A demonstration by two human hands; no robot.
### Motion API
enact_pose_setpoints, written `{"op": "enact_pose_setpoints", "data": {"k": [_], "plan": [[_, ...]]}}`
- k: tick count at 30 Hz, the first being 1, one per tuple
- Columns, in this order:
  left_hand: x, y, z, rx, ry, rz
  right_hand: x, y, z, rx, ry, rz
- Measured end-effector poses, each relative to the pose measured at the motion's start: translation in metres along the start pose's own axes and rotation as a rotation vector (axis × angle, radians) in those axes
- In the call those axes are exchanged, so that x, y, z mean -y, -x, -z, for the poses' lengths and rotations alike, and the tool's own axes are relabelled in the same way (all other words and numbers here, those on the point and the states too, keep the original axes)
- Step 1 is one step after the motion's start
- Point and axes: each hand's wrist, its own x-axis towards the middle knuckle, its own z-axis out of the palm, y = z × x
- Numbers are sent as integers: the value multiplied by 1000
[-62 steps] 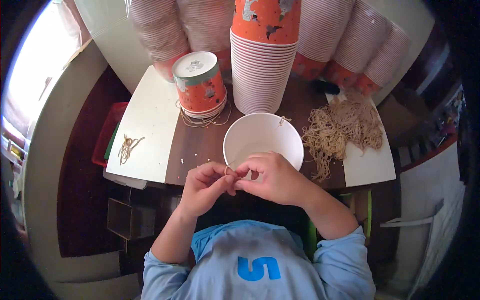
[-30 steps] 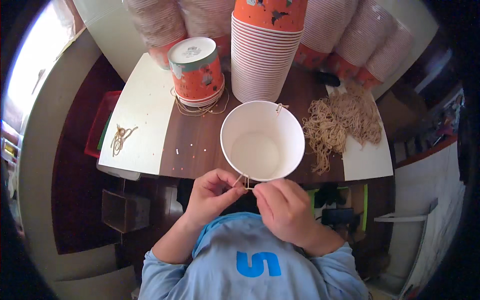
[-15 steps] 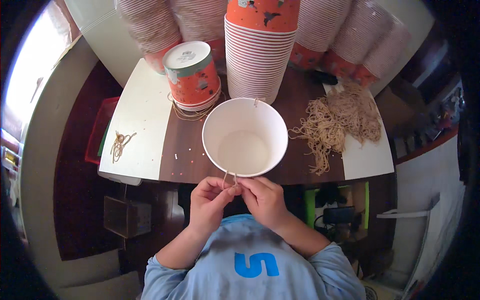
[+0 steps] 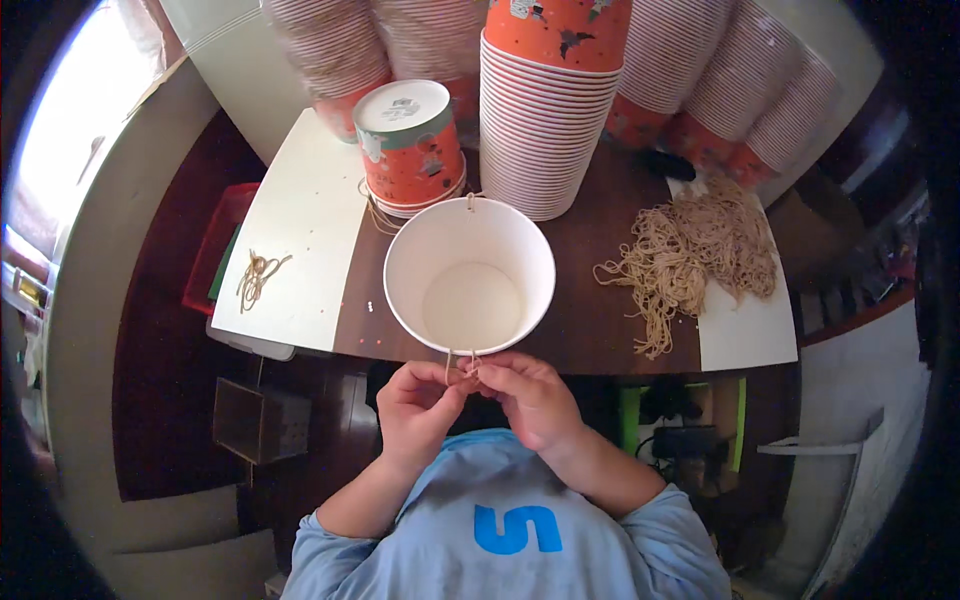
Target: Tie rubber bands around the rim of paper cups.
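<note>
A white-lined paper bucket (image 4: 470, 300) stands at the table's front edge, its open top toward me. Two strands of tan string (image 4: 450, 364) come over its near rim. My left hand (image 4: 418, 408) pinches the string between thumb and fingers just below that rim. Close beside it, my right hand (image 4: 530, 400) is closed on the same string, and the fingertips of both hands meet. Whether a knot is there is too small to tell. On the far rim shows a small knot of string (image 4: 471, 203).
Behind the bucket rises a tall stack of nested buckets (image 4: 550, 130). Upturned orange buckets (image 4: 410, 160) stand left of it, with string around them. A heap of tan string (image 4: 690, 255) lies right, a small bundle (image 4: 262, 278) left. Wrapped bucket stacks (image 4: 670, 70) line the back.
The bucket has turned and shifted slightly left, its far knot moving left along the rim. Both hands stay at the near rim, fingers still on the string. The whole view has shifted a little.
</note>
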Motion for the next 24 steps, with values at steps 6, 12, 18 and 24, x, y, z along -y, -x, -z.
{"op": "enact_pose_setpoints", "data": {"k": [6, 12, 18, 24], "plan": [[2, 0, 2, -70, -254, -209, 4, -1, -4, -23, -75, -138], [15, -5, 5, -16, -551, -540, -3, -1, -2, -39, -157, -172], [16, -7, 3, -21, -635, -582, -4, 2, -6, -130, -76, -103], [8, -9, 2, 10, -793, -675, -7, 2, -5, -173, -18, -93]]}}
